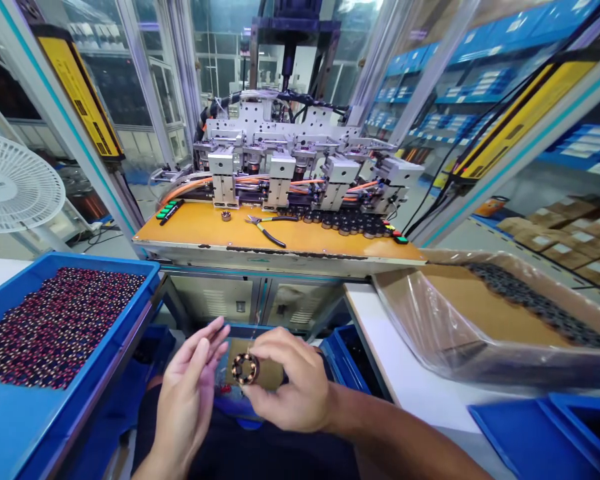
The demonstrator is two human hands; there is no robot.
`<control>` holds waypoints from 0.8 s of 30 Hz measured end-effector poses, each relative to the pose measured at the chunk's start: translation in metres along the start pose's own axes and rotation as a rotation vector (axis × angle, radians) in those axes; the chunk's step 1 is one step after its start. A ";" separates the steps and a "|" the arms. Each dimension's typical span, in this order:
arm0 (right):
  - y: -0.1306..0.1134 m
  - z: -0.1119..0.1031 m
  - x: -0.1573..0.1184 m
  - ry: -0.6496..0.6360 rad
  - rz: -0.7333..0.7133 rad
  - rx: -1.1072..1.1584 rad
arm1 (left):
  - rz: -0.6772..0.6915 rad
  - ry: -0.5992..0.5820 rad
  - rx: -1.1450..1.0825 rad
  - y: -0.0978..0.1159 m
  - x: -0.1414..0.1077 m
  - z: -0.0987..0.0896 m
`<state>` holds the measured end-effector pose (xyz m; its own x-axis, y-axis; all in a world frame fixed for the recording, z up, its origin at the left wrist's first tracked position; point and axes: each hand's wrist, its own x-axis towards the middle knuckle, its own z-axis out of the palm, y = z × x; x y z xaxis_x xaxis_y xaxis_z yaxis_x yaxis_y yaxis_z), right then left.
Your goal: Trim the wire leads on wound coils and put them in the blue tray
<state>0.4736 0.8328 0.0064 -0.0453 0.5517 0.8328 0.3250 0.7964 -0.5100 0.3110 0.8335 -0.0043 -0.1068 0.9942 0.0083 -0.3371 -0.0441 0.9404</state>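
My right hand pinches a small round copper-wound coil ring low in the middle of the view, with a thin wire rising from it. Just left of the ring is my left hand, fingers spread and close to it, holding nothing that I can see. Both hands hover over my lap, in front of an orange-topped machine bench.
A blue bin full of similar coil rings sits at my left. To the right lies a plastic-lined cardboard box with dark parts. Pliers and a row of black parts rest on the bench. A white fan stands far left.
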 end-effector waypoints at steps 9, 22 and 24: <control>0.025 -0.015 -0.006 -0.081 -0.606 -0.459 | 0.568 -0.221 0.659 0.027 -0.018 0.007; -0.012 -0.022 0.006 -0.134 0.060 0.127 | 0.461 -0.387 0.621 0.030 -0.011 -0.001; -0.013 -0.021 0.006 -0.096 0.129 0.201 | 0.326 -0.403 0.510 0.031 -0.012 0.001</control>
<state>0.4887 0.8208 0.0221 -0.1085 0.6656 0.7384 0.1400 0.7456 -0.6515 0.3027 0.8206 0.0252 0.2590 0.9013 0.3473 0.1417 -0.3912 0.9093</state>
